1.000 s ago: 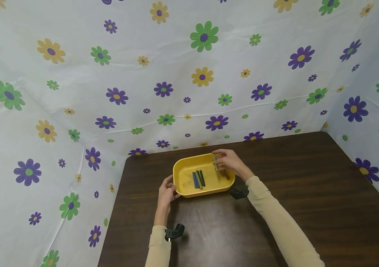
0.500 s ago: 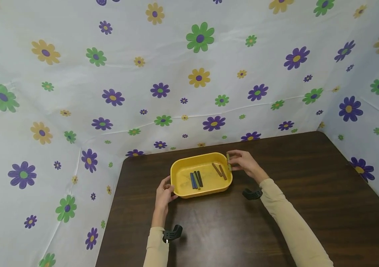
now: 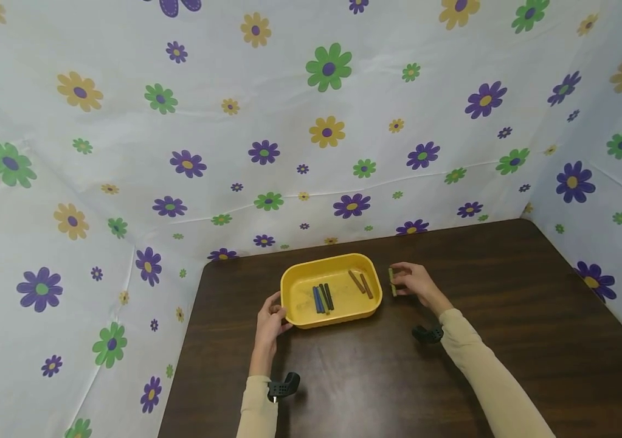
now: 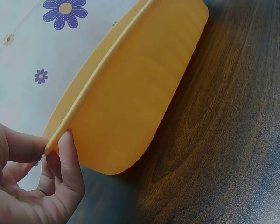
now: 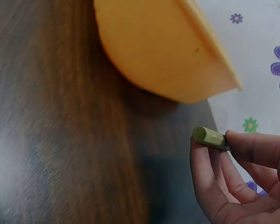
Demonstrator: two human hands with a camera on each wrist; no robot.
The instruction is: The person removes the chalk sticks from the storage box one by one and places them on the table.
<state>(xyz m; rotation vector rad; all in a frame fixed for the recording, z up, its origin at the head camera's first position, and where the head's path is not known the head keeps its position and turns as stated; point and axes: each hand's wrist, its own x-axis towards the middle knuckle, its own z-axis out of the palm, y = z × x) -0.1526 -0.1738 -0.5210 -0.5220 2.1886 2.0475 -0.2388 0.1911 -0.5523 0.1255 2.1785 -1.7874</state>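
Note:
A yellow plastic tray [image 3: 301,291] stands on the table. My left hand [image 3: 268,322] pinches its rim at the near left corner, thumb on top and fingers beneath, as the left wrist view shows. To the right of the tray, my right hand [image 3: 419,286] holds an olive-green crayon [image 5: 209,136] between thumb and fingertips, apart from the tray. Inside the tray, blue crayons [image 3: 318,300], a green crayon [image 3: 323,300] and black crayons [image 3: 328,296] lie side by side near the middle. Two brown crayons [image 3: 366,286] rest at its right end.
The dark wooden table [image 3: 507,304] stretches to the right and in front of the tray. A white flower-print sheet [image 3: 283,121] hangs behind the table and along both sides.
My right hand has carried the olive-green crayon from inside the tray over its right end to beyond the rim, uncovering the brown crayons. My left hand keeps its hold on the tray.

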